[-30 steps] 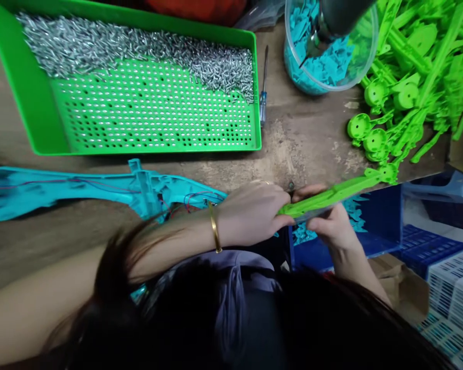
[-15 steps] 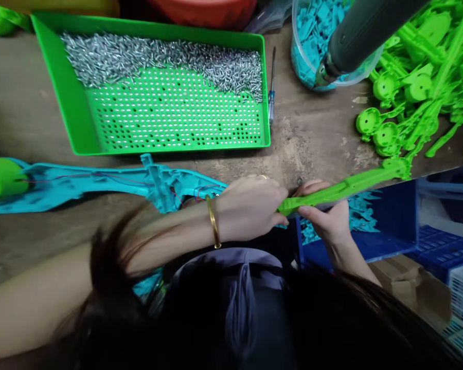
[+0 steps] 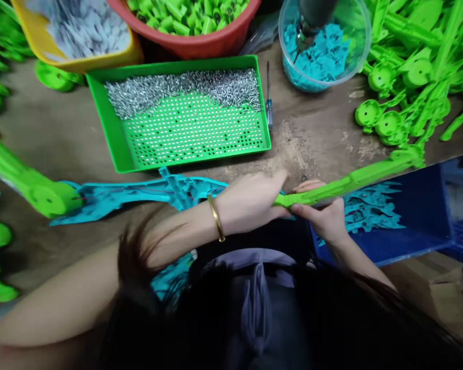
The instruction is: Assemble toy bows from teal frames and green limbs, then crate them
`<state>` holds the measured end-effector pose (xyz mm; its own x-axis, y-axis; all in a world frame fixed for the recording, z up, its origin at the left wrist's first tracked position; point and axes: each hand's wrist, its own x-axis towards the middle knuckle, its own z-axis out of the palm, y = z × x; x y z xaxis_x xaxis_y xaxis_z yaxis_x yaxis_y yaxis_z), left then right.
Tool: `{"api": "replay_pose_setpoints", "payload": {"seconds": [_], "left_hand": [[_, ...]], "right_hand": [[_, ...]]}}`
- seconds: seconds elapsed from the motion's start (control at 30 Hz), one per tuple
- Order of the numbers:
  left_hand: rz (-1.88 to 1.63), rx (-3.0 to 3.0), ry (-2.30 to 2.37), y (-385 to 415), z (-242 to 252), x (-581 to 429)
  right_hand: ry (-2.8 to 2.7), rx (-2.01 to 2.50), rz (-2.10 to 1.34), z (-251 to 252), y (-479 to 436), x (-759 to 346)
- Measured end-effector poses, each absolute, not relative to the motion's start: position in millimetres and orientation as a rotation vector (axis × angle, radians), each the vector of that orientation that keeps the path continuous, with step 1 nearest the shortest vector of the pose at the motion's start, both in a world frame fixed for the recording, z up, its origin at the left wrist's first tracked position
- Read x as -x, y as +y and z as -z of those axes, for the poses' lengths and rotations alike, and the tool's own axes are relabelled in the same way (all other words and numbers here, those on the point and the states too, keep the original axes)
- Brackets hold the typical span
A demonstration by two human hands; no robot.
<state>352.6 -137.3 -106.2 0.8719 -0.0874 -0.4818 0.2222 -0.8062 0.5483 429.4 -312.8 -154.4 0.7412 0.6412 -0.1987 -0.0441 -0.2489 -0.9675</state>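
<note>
A long green plastic part (image 3: 355, 180) slants up to the right across the table's front edge, with a round end at the far right. My right hand (image 3: 326, 216) is closed around it near its left end, thumb on top. My left hand (image 3: 250, 200), a gold bangle at the wrist, is closed at the left tip of the same part, thumb below; its other fingers are mostly hidden. Behind my left wrist lies a long blue plastic shell (image 3: 139, 191) with thin red wire along it. The shell's right end disappears under my left hand.
A green perforated tray (image 3: 193, 159) of small screws stands behind the shell, a screwdriver (image 3: 269, 110) beside it. A clear tub (image 3: 324, 85) of blue pieces, a red basin (image 3: 200, 46) and a yellow bin (image 3: 81, 64) stand farther back. Green parts (image 3: 416, 77) pile at right; a blue crate (image 3: 428, 216) sits below.
The view has shifted, showing more of the table's back and left side. Both hands keep hold of the green part, with little change in their grip. The driver-like tool over the tub appears higher.
</note>
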Motion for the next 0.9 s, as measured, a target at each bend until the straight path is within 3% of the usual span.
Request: {"api": "replay_pose_setpoints", "payload": {"seconds": [0.3, 0.57, 0.73, 0.9], "left_hand": [[0.518, -2.335, 0.043, -124, 109, -354], [0.467, -2.265, 0.088, -130, 109, -357], [0.519, -2.238, 0.077, -132, 114, -357], [0.577, -2.239, 0.05, -133, 120, -356]], "right_hand": [[-0.184, 1.377, -1.099, 155, -325, -408], [-0.133, 1.419, -0.945, 166, -318, -383], [-0.165, 1.377, -1.079, 160, -318, -421], [-0.19, 1.474, -0.622, 141, -307, -518]]}}
